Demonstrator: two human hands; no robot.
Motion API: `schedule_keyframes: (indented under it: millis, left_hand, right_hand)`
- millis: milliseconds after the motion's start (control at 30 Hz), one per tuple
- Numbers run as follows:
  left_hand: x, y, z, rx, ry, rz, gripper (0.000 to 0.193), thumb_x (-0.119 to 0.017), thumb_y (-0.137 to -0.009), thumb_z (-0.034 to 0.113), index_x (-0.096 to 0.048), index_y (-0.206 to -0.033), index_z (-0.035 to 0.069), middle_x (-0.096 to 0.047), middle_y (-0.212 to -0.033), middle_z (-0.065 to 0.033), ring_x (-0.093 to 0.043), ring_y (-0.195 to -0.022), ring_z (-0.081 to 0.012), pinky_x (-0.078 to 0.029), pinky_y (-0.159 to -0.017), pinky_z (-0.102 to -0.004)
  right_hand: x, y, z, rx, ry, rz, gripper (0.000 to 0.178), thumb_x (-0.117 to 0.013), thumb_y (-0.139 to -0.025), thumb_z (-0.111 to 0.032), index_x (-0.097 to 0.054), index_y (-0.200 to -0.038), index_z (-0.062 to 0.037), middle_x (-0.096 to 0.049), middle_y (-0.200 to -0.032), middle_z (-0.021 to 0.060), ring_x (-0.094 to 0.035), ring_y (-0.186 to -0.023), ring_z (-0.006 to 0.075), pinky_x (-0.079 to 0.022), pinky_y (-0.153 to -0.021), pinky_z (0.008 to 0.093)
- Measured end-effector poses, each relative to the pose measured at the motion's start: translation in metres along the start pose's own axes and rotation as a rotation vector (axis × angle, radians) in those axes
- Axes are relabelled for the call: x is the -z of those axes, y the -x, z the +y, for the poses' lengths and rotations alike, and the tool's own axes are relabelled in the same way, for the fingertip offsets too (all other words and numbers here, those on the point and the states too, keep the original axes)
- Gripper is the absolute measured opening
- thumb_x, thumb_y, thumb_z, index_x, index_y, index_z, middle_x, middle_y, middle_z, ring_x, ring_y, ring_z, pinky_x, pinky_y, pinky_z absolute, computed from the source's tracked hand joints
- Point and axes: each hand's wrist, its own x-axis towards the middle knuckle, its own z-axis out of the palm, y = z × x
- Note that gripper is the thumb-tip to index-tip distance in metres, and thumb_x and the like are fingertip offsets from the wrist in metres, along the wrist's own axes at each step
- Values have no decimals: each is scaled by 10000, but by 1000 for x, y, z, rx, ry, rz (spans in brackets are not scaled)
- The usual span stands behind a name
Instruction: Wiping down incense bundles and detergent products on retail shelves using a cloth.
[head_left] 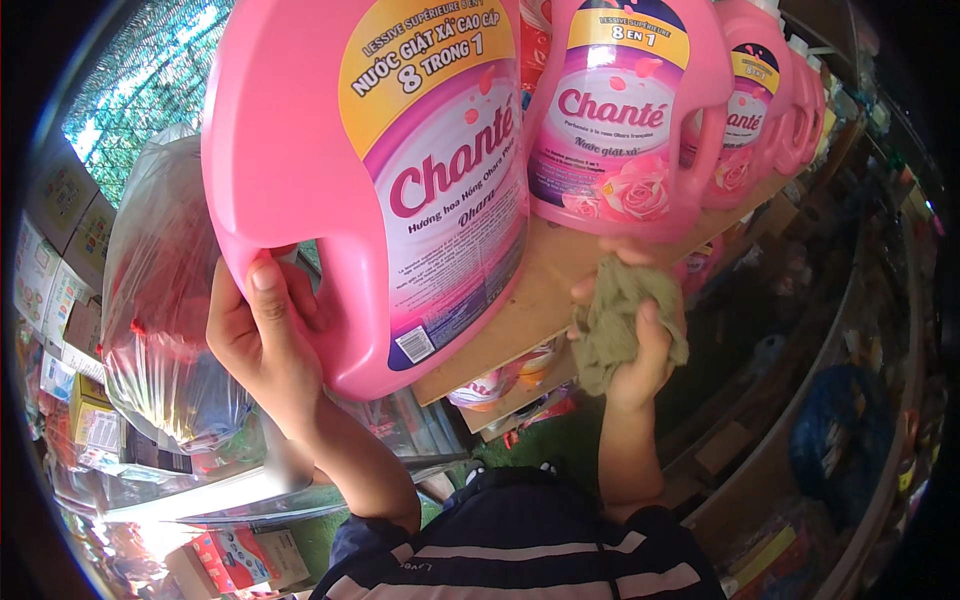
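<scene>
A large pink detergent jug [280, 130] with a yellow and purple label fills the upper left of the head view, slightly tilted. My left hand [268, 330] is wrapped round its handle, the thumb on the outer side. In my right hand [645, 370] is a crumpled olive-green cloth [622, 318], held to the right of the jug and above the shelf edge. Just behind the cloth, a second pink detergent jug [620, 120] with a rose on its label stands upright on the wooden shelf [530, 320].
More pink jugs [745, 100] line the shelf toward the far right. Packs [500, 385] sit on a lower level. A clear plastic bag [175, 300] with colourful contents bulges at the left, beside stacked boxes [65, 300]. A red box [232, 558] lies lower left; dark curved shelving runs along the right.
</scene>
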Motion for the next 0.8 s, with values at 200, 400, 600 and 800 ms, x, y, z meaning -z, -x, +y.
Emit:
schedule_keyframes:
  millis: [200,400,600,800]
  left_hand:
    - [-22,2,27,17,118,163,249,-517,-956,227,-566,-964,-17,-475,-611,11,-405,-546,-41,-303,-504,-184]
    - [1,4,13,173,130,-5,251,-558,-936,241,-581,-923,-8,-471,-594,25,-401,-534,-35,-295,-496,-179]
    - [-2,3,11,196,138,17,333,-563,-927,337,-598,-890,7,-472,-615,29,-384,-512,-38,-294,-480,-185]
    - [7,3,11,246,186,80,232,-652,-880,234,-591,-791,29,-501,-619,46,-409,-545,-12,-297,-480,-174]
  right_hand:
    - [-13,-51,-7,-89,184,-95,480,-583,-867,-193,-456,-1278,20,-554,-1142,98,-564,-924,141,-472,-790,269]
    - [-30,-67,22,-26,257,-350,599,-698,-824,-292,-461,-1282,13,-579,-1070,82,-521,-978,132,-419,-882,287]
    - [-34,-71,23,-41,238,-375,550,-711,-812,-302,-503,-1219,3,-607,-1096,93,-545,-1029,158,-431,-889,305]
    - [-27,-68,36,-140,279,-445,481,-694,-826,-265,-515,-1192,-10,-603,-1016,36,-539,-922,115,-443,-798,280]
